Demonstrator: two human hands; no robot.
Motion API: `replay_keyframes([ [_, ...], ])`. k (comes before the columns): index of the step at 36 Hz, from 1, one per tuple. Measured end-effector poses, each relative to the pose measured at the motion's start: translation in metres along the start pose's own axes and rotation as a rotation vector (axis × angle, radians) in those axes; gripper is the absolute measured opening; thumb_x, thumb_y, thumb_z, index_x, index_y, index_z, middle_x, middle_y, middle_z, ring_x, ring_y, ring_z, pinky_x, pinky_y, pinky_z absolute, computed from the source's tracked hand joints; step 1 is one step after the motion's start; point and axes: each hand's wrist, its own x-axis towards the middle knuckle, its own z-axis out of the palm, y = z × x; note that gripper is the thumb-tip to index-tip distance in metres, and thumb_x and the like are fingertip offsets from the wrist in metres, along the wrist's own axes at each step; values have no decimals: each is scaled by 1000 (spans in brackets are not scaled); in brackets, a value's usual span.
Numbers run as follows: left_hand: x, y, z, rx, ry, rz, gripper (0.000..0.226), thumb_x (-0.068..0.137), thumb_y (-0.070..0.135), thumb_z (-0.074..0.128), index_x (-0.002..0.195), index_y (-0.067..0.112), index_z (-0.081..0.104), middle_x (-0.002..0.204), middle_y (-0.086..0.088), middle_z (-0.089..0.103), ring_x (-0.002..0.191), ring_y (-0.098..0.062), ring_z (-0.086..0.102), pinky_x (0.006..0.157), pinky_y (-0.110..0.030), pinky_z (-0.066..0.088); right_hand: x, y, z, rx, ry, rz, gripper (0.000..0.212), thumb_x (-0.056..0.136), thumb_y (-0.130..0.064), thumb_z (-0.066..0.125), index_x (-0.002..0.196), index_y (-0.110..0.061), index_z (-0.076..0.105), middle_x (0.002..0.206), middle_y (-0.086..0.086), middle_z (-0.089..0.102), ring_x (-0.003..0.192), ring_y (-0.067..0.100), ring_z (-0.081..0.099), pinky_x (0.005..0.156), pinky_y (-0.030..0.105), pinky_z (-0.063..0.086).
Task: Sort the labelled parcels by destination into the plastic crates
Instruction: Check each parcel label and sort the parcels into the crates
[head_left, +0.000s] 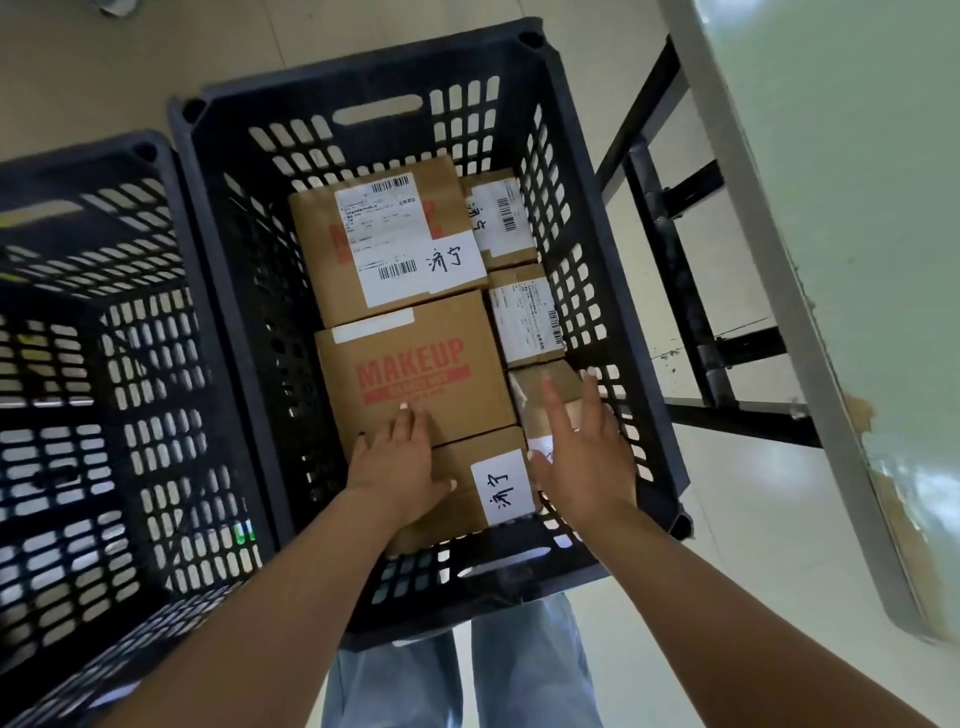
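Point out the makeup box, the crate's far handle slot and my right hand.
Makeup box (415, 364): head view, on its red lettering.
Handle slot (377, 109): head view, middle of the opening.
Right hand (587, 457): head view, on its back.

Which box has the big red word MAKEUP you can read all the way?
The middle cardboard box, which the left hand touches. The box behind it has red print too, but labels cover most of it.
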Motion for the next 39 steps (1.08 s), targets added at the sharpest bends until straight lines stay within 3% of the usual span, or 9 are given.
replay_keyframes([
  [3, 0, 3, 1, -5, -4, -9, 97, 89, 60, 51, 153, 13, -5, 162, -12, -4, 147, -29, 12, 118, -50, 16, 11, -1, 1, -42, -41, -1, 72, 97, -42, 49, 152, -35, 3, 160, 11, -13, 141, 36, 17, 108, 44, 31],
  [5, 1, 4, 1, -13, -2, -14, 97, 90, 60, 50, 153, 13, -5, 162, -11, -4, 147, -28, 13, 118, -50, 16, 18, -3, 4, -43, -86, -8, 68, 98, -41, 46, 153, -30, 7, 161, 10, -8, 144, 36, 9, 112, 44, 24],
  [9, -1, 5, 0, -33, -10, -13, 94, 92, 59, 48, 153, 12, -5, 162, -9, -5, 147, -27, 13, 118, -50, 15, 23, -3, 9, 3, -138, -25, 74, 99, -38, 45, 154, -28, -4, 161, 6, -16, 147, 33, -11, 117, 44, 14],
  [17, 1, 7, 0, -61, -4, -14, 91, 92, 58, 47, 153, 14, -4, 162, -9, -4, 147, -27, 14, 118, -50, 15, 24, 6, 9, -43, -96, -117, 65, 98, -31, 46, 153, -17, 13, 162, 7, -3, 149, 23, -10, 119, 42, 8],
  [22, 3, 6, -2, -58, 5, 11, 89, 93, 58, 46, 154, 14, -2, 162, -8, -3, 146, -28, 15, 118, -49, 14, 39, 7, 10, -110, -191, -152, 68, 101, -40, 36, 154, -14, 4, 162, 8, -7, 148, 23, -13, 120, 45, 13],
  [27, -2, 8, -13, -64, 168, 119, 75, 94, 51, 48, 152, 17, 14, 160, -7, 15, 144, -26, 21, 115, -42, 19, 50, 7, 2, -155, -268, -161, 69, 102, -39, 34, 155, -15, -2, 161, 8, -14, 148, 23, -14, 120, 45, 8],
  [32, -22, 13, -40, -55, 362, 275, 61, 96, 44, 46, 150, 25, 25, 155, -2, 29, 141, -23, 26, 115, -38, 18, 33, 1, -20, -77, -198, -168, 69, 102, -37, 38, 155, -18, -2, 162, 7, -11, 149, 23, -10, 119, 39, 6],
  [39, -85, 14, -94, -23, 477, 399, 58, 99, 44, 42, 151, 25, 25, 157, 1, 25, 140, -20, 28, 115, -39, 18, -33, 0, -60, 114, -86, -171, 69, 99, -35, 45, 155, -22, 7, 163, 1, 1, 149, 18, -2, 119, 35, 8],
])
